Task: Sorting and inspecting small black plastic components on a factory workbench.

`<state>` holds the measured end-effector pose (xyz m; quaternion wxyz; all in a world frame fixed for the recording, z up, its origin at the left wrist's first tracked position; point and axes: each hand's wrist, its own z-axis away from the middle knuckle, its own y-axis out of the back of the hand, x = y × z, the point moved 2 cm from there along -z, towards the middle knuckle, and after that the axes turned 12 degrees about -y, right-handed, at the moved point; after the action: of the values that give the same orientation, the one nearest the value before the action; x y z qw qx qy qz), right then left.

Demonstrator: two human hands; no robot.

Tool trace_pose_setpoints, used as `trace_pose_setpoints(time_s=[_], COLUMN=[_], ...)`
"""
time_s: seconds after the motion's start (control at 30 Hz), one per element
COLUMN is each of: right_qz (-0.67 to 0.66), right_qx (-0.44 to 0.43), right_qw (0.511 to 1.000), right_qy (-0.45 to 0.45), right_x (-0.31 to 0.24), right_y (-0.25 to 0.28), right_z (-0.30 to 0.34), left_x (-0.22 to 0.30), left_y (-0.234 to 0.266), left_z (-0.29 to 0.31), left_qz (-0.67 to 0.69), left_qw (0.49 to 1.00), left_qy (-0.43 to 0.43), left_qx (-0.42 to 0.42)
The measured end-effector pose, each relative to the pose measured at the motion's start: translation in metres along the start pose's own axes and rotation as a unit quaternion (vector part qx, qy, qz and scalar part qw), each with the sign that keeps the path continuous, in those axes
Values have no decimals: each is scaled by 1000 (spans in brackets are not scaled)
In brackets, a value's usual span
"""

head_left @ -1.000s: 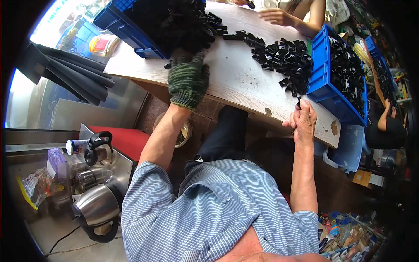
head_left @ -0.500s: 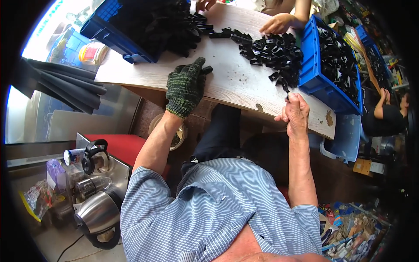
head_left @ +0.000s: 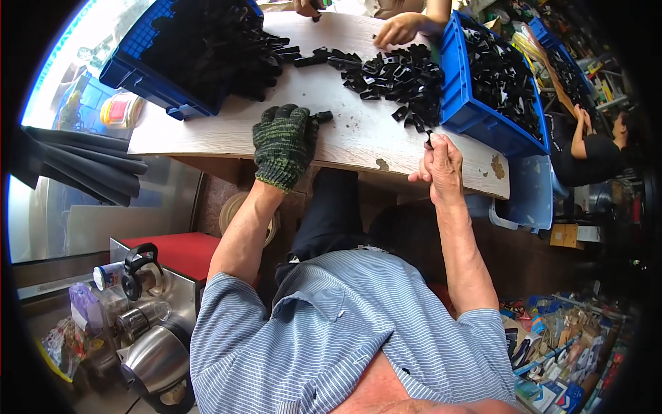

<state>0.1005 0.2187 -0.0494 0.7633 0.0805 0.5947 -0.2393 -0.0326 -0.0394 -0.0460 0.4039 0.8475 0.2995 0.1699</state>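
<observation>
My left hand (head_left: 283, 146), in a dark green knitted glove, is closed over the near edge of the white table (head_left: 331, 141). From its fingers sticks out a short black plastic piece (head_left: 323, 117). At the right my bare right hand (head_left: 445, 169) pinches a small black clip-like piece (head_left: 429, 142) between thumb and forefinger. Just beyond it lies a loose pile of similar black clip-like pieces (head_left: 396, 74), spreading towards the right crate. Longer black pieces (head_left: 265, 72) spill out of the left crate onto the table.
A blue crate (head_left: 148, 86) of black pieces stands at the far left, another blue crate (head_left: 454, 93) at the right. Across the table a co-worker's hands (head_left: 400, 29) handle pieces. A steel kettle (head_left: 157, 355) stands at lower left, and a pale blue tub (head_left: 527, 196) beyond the table's right end.
The whole view has shifted, so the table appears further left. My left forefinger, stretched out before, has curled in around the black piece. My right hand keeps its pinch.
</observation>
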Motion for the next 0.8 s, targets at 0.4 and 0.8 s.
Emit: trace_pose_setpoints(time_s=[0.4,0.8], right_qz=[-55,-14], right_qx=[-81,-88], right_qw=[995,996], right_qy=[12,5], right_x=[6,6], right_y=[-20,-19], right_z=[-4,-2], left_x=[81,83], left_y=[-29,-62], left_z=[-18,-13], left_qz=[544,350], left_qw=[838,920], left_qy=[43,-167], left_qx=[-19,52])
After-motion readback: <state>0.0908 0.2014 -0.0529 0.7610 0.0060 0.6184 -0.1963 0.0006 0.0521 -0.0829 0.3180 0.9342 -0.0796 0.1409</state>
